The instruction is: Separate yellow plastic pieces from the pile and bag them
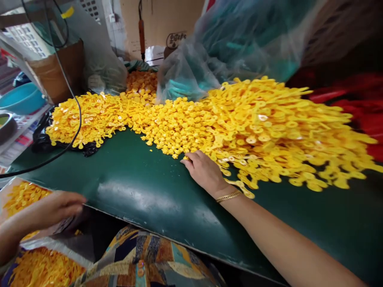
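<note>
My right hand [205, 171], with a gold bracelet at its wrist, rests at the front edge of a heap of small yellow plastic pieces [173, 127]. Its thumb and forefinger are closed on a small yellow piece [186, 158]. To the right spreads a pile of long flat yellow plastic parts [269, 123] with round ringed ends. My left hand [56, 209] is beyond the table's near edge, over a box of yellow pieces [25, 195]. Its fingers are stretched out, slightly blurred, and I see nothing held.
The green tabletop [134, 187] lies before me. Another yellow pile [83, 115] sits at the left on black plastic, crossed by a black cable [79, 115]. A clear bag [233, 48] with turquoise things stands behind. Below left is a bag of yellow parts [44, 269].
</note>
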Motion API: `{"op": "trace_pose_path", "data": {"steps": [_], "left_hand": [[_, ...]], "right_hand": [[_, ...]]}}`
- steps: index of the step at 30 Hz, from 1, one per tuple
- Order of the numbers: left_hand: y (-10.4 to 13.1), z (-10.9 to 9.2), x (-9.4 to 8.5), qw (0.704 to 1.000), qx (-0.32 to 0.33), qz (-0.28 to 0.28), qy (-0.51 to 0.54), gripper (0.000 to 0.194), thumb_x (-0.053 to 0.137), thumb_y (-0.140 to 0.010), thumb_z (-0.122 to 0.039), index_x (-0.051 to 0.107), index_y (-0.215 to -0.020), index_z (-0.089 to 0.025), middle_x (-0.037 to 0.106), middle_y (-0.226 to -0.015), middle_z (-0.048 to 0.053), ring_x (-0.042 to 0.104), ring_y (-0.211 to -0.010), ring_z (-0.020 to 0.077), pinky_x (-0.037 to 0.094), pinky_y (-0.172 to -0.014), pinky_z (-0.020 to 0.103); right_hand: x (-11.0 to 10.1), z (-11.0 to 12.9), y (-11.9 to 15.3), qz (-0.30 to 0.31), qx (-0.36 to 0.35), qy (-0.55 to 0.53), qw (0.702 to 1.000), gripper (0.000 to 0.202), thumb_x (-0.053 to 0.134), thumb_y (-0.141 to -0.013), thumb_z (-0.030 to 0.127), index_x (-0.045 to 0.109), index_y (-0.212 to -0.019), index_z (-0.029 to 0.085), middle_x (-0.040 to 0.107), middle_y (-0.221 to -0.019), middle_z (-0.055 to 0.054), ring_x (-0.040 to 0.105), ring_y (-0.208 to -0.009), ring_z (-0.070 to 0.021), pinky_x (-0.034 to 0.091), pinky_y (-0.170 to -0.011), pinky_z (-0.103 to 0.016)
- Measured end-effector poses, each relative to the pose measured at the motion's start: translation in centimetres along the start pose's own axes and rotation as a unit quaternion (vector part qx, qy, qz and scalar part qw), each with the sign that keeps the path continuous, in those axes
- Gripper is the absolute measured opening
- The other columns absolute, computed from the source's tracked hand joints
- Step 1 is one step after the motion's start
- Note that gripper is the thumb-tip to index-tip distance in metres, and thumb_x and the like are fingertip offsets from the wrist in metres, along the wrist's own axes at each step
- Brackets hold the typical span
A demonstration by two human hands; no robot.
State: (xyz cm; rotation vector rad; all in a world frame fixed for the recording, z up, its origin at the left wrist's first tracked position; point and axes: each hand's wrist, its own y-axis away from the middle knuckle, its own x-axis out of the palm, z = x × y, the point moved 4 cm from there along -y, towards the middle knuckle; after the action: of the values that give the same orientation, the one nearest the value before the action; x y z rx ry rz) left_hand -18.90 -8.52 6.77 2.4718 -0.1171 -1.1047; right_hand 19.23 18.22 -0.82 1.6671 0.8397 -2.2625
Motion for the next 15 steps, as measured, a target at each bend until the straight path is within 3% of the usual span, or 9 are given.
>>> {"op": "trace_pose_path", "data": {"steps": [2, 5, 7, 9, 12, 15], "left_hand": [[-4.2, -2.2, 0.4, 0.996, 0.068, -0.021, -0.047, 0.033, 0.059, -0.085, -0.044, 0.072, -0.111, -0.030, 0.072, -0.112, 0.003, 0.064, -0.103, 0.0241, 0.046, -0.093, 0.031], [-11.8, -5.2, -0.3, 0.967, 0.132, -0.155, -0.151, 0.036, 0.047, -0.092, -0.034, 0.067, -0.119, -0.021, 0.068, -0.117, 0.009, 0.060, -0.109, 0.0242, 0.042, -0.098, 0.034], [-16.4, -6.2, -1.3, 0.935, 0.102, -0.240, -0.238, 0.037, 0.043, -0.093, -0.026, 0.063, -0.123, -0.017, 0.062, -0.122, 0.013, 0.056, -0.111, 0.0254, 0.042, -0.097, 0.035], [-20.0, -6.7, -2.2, 0.905, 0.051, -0.276, -0.319, 0.034, 0.043, -0.092, -0.019, 0.064, -0.119, -0.013, 0.060, -0.120, 0.017, 0.052, -0.113, 0.0289, 0.041, -0.094, 0.038], [-23.0, -6.7, -3.2, 0.887, 0.019, -0.278, -0.367, 0.030, 0.043, -0.088, -0.010, 0.067, -0.106, -0.007, 0.060, -0.114, 0.022, 0.048, -0.114, 0.0333, 0.037, -0.093, 0.042], [-23.4, -6.3, -3.4, 0.888, 0.026, -0.273, -0.369, 0.030, 0.040, -0.088, -0.008, 0.067, -0.101, -0.006, 0.061, -0.109, 0.023, 0.046, -0.113, 0.0337, 0.034, -0.093, 0.045]], "right_hand": [[0.4, 0.5, -0.2, 0.000, -0.017, 0.017, 1.000, 0.017, 0.054, -0.092, 0.030, 0.066, -0.093, 0.018, 0.062, -0.090, -0.011, 0.060, -0.085, -0.0255, 0.044, -0.070, -0.034], [0.5, 1.1, 0.1, -0.015, -0.033, 0.006, 0.999, 0.018, 0.054, -0.092, 0.032, 0.066, -0.095, 0.018, 0.063, -0.089, -0.009, 0.060, -0.085, -0.0237, 0.042, -0.068, -0.032], [0.5, 1.2, 0.3, -0.028, -0.034, -0.004, 0.999, 0.021, 0.054, -0.092, 0.034, 0.067, -0.095, 0.018, 0.063, -0.088, -0.008, 0.060, -0.086, -0.0232, 0.042, -0.068, -0.032], [0.4, 1.2, 0.4, -0.043, -0.037, -0.004, 0.998, 0.023, 0.054, -0.092, 0.036, 0.067, -0.095, 0.018, 0.064, -0.087, -0.008, 0.061, -0.085, -0.0233, 0.042, -0.068, -0.032], [0.4, 1.3, 0.5, -0.056, -0.054, 0.001, 0.997, 0.024, 0.052, -0.093, 0.037, 0.068, -0.093, 0.018, 0.065, -0.086, -0.008, 0.061, -0.084, -0.0233, 0.042, -0.066, -0.032], [0.4, 1.4, 0.6, -0.059, -0.071, -0.006, 0.996, 0.024, 0.050, -0.094, 0.035, 0.068, -0.094, 0.019, 0.066, -0.086, -0.008, 0.063, -0.085, -0.0226, 0.043, -0.067, -0.031]]}}
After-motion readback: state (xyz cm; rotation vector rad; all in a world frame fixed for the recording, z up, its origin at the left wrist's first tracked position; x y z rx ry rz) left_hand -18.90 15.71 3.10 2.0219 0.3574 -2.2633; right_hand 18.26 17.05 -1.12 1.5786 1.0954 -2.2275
